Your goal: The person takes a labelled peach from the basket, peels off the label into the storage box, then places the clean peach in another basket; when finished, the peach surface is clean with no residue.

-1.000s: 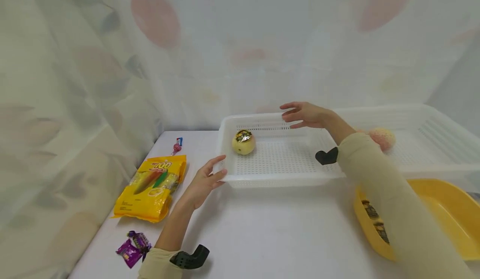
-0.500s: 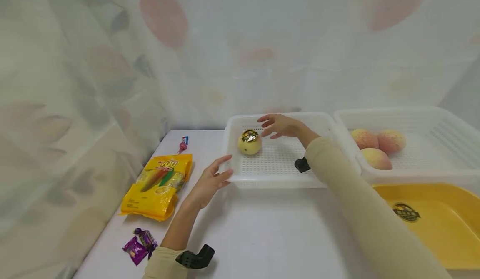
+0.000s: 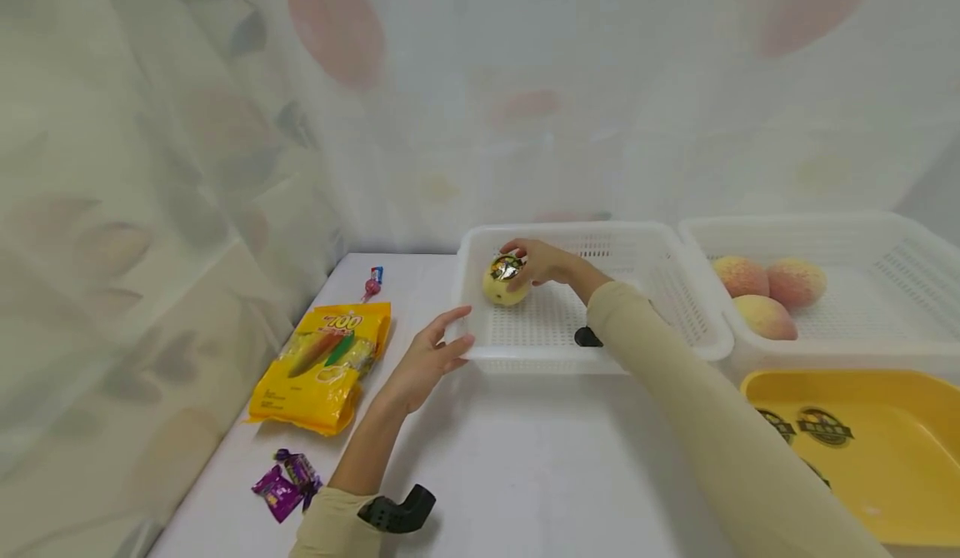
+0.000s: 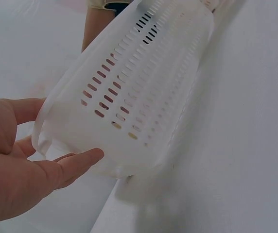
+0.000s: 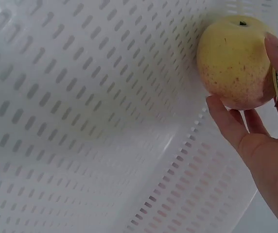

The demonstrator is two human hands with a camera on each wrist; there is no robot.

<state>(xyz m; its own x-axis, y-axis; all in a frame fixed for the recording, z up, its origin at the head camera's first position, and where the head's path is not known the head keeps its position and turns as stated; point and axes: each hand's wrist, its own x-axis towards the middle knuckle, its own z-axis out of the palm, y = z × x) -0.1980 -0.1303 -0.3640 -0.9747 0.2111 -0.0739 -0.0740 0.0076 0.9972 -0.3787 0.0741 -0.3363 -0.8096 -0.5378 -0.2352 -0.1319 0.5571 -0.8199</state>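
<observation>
My left hand [image 3: 423, 366] grips the front left corner of a white perforated basket [image 3: 540, 360]; in the left wrist view its thumb lies against the outer wall [image 4: 129, 97], with fingers at the rim. Inside that basket, near its left end, sits a yellow peach [image 3: 504, 291] with reddish speckles. My right hand [image 3: 542, 262] reaches in from the right and holds the peach, fingers and thumb around its side. A shiny black and gold label [image 3: 507, 267] is on the fruit, close by the fingers; the right wrist view shows its edge standing out.
A second white basket [image 3: 885, 346] on the right holds three peaches [image 3: 797, 282]. In front is a yellow basin [image 3: 885, 475] with dark labels [image 3: 825, 427]. Left lie a yellow candy bag [image 3: 322, 366], a lollipop [image 3: 372, 285] and purple-wrapped candies [image 3: 281, 491]. A curtain hangs behind.
My right hand has moved left and down from above the basket's rear rim onto the peach. The left hand keeps its place at the corner. The head view has shifted slightly right.
</observation>
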